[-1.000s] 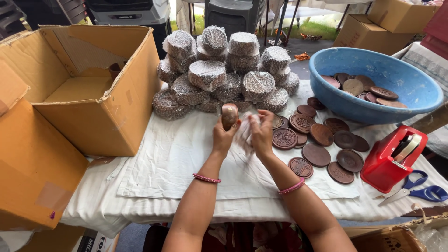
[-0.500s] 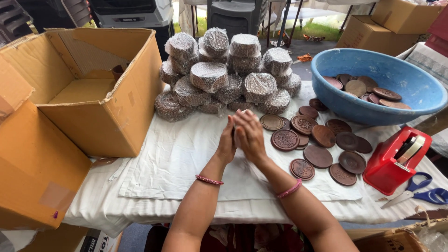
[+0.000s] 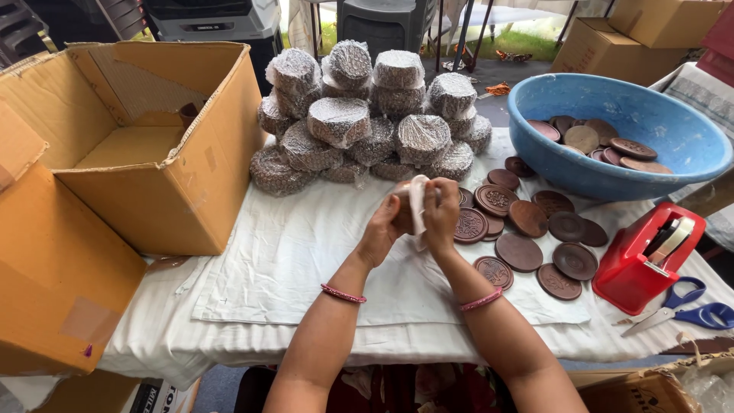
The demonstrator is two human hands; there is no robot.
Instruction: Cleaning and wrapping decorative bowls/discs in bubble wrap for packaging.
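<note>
A big open box (image 3: 145, 145) is sitting at the left of the table, its opening facing up, with a flattened carton (image 3: 53, 283) leaning nearer. A white cloth (image 3: 306, 260) is covering the table under everything. At the far right a blue basin (image 3: 612, 164) is holding a few brown discs. A pile of wrapped stacks (image 3: 367, 115) is standing at the far middle, each bundle in bubble wrap. Loose discs (image 3: 535, 237) are lying flat on the cloth right of the hands, between the pile and a red tape dispenser (image 3: 642, 256). Blue scissors (image 3: 688, 306) are lying just near of the dispenser.

Both hands are meeting at the centre of the cloth, raised just above it. The left hand (image 3: 386, 226) is curling around a small brown stack (image 3: 401, 210), gripping it from the left. The right hand (image 3: 442, 214) is closing on it from the right, fingers pinching a strip of white wrap (image 3: 418, 203) against the stack. The stack is sitting between the two palms, mostly hidden, just near of the pile
</note>
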